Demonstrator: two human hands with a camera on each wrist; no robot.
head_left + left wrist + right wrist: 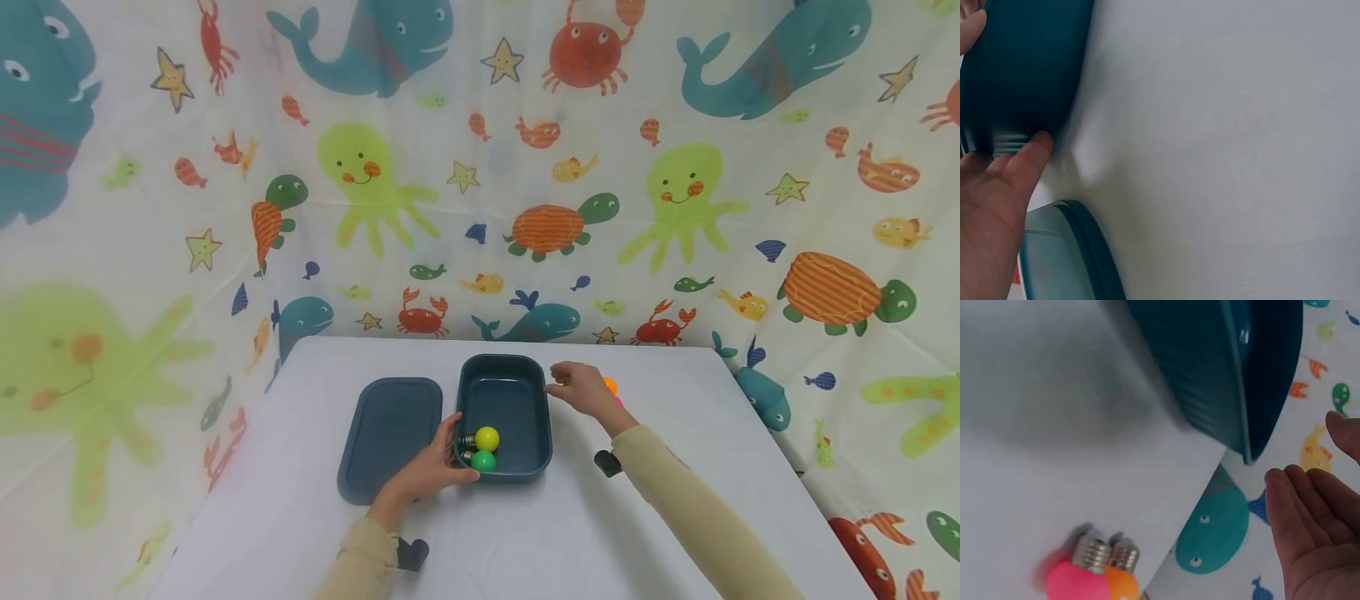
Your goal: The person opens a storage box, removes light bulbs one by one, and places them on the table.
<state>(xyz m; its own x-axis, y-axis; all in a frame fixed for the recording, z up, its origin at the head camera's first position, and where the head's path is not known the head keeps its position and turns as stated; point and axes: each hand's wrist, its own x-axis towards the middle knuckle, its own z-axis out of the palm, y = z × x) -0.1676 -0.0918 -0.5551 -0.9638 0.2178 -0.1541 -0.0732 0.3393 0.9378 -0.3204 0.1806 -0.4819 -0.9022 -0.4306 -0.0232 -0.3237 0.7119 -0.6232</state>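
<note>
In the head view, your left hand (pixel 429 473) grips the near left corner of the dark blue-green plastic box (pixel 517 408), thumb at the near wall and fingers along the left one. The box stands on the white table (pixel 300 517), just right of a flat, matching lid (pixel 393 433). Inside, in the near left corner, the yellow light bulb (pixel 487 438) and the green light bulb (pixel 483 461) lie one beyond the other, bases to the left. Your right hand (pixel 585 388) is just beside the box's right rim, holding nothing; the orange bulb (pixel 611 385) and the pink bulb (pixel 618 402) lie past it, partly hidden by it.

In the left wrist view, your fingertips press the box's outer wall and your thumb is at its edge, with part of the lid below them. The step in hand looks like steadying the box.

In the right wrist view, your thumb and fingers stand apart, relaxed and empty, near a box corner. The pink and orange bulbs lie side by side on the table, metal bases showing. I judge that handling either one next calls for turning the right hand away from the rim and pinching a single bulb, since they could roll, while the left hand steadies the box.
</note>
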